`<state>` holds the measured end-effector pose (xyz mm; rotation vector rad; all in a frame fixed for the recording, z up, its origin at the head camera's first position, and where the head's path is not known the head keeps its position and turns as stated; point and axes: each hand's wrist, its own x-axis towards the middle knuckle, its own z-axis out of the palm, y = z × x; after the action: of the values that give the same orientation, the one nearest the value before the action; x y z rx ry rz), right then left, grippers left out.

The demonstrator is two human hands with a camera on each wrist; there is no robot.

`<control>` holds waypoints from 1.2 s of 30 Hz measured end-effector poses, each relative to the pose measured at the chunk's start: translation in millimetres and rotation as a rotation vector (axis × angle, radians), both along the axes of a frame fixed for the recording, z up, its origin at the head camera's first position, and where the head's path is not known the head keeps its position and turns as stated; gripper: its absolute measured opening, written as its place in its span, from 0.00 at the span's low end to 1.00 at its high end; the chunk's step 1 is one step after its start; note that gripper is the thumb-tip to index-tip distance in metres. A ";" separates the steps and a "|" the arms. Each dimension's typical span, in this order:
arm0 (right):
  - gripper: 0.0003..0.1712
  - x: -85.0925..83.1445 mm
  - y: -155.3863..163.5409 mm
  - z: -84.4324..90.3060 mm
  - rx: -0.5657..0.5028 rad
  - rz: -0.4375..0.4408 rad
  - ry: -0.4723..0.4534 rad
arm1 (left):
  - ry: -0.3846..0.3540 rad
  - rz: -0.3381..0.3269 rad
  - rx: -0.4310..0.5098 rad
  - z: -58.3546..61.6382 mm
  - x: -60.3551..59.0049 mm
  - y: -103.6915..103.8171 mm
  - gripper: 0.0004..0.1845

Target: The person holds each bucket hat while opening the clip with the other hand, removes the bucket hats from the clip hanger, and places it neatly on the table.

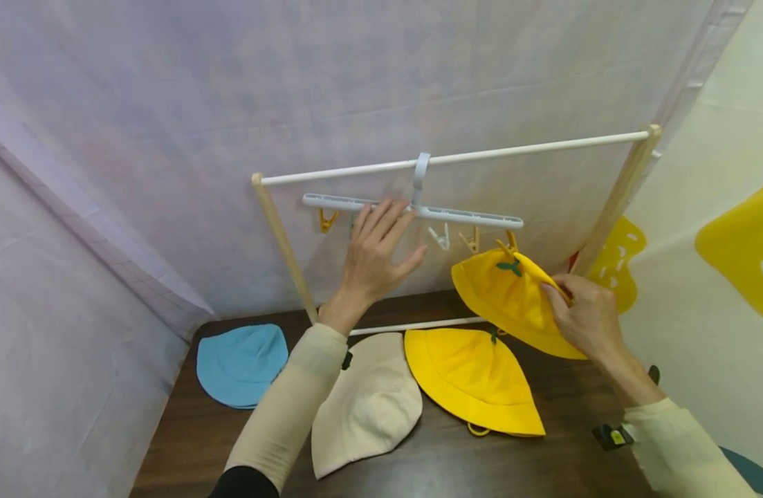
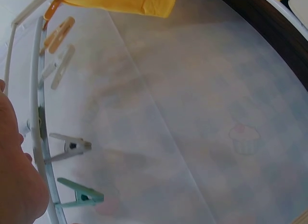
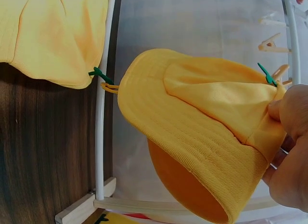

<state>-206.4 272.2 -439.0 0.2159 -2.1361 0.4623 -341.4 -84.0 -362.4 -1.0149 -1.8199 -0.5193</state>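
A white peg hanger (image 1: 468,217) hangs from the white top rod (image 1: 530,148) of a wooden-posted rack. My left hand (image 1: 387,228) reaches up with straight fingers that touch the hanger's bar (image 2: 38,113), near a white peg (image 2: 70,147) and a green peg (image 2: 79,195). A yellow bucket hat (image 1: 506,297) hangs tilted from a yellow peg (image 1: 510,243) at the hanger's right end. My right hand (image 1: 562,292) pinches this hat's brim (image 3: 202,123) between thumb and fingers (image 3: 288,113).
On the dark wooden table (image 1: 543,470) lie a blue hat (image 1: 241,363), a beige hat (image 1: 369,401) and a second yellow hat (image 1: 474,377). The rack's lower rod (image 3: 100,113) runs behind them. White sheets close in the back and left.
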 end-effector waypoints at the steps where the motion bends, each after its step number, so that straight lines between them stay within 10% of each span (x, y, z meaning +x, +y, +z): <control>1: 0.06 0.2 -0.3 0.0 -0.004 0.001 -0.004 | 0.004 0.000 -0.007 -0.6 1.3 0.9 0.32; 36: 0.06 -0.7 -10.6 -5.5 -0.020 0.023 -0.012 | -0.022 -0.144 -0.209 -37.6 30.9 47.1 0.41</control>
<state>-207.1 261.7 -444.5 0.2273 -2.1418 0.4992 -310.5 -37.0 -400.0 -1.2940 -1.8579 -0.4340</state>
